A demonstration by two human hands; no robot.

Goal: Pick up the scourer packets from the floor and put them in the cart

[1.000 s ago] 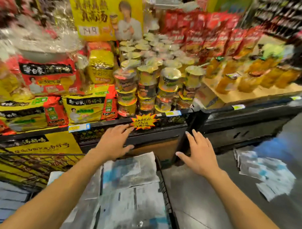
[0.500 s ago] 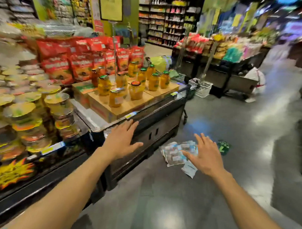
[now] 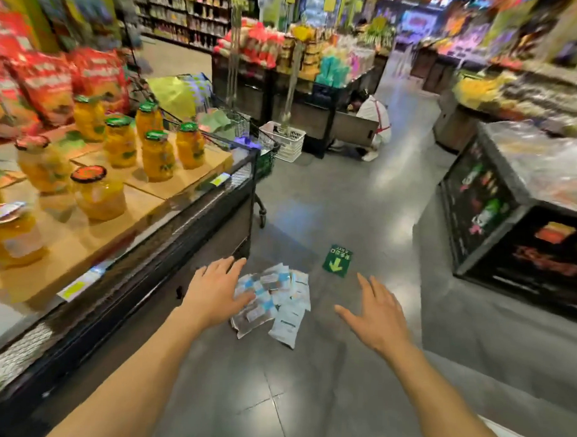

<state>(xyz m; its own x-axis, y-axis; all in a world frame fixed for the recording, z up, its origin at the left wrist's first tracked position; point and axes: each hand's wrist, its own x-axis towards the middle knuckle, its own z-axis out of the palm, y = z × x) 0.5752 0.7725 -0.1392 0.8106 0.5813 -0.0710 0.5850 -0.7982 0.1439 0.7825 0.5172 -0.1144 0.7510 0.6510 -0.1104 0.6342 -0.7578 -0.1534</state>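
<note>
A heap of scourer packets [image 3: 277, 303], white and clear with blue labels, lies on the grey floor beside the foot of a display counter. My left hand [image 3: 217, 292] is stretched out with fingers spread, covering the heap's left edge from my viewpoint. My right hand [image 3: 373, 314] is also open, held to the right of the heap and apart from it. Both hands hold nothing. The cart with the packets collected earlier is out of view.
A display counter [image 3: 182, 214] with jars of yellow fruit runs along the left. A green arrow sticker [image 3: 337, 261] is on the floor beyond the heap. A black display stand [image 3: 509, 232] is at right. Another cart [image 3: 250, 141], a white basket [image 3: 288, 141] and a crouching person [image 3: 372, 123] are farther down the aisle.
My view has swung right, away from the cart and noodle shelf to the aisle. The packet heap now lies between my outstretched hands, and both hands remain open.
</note>
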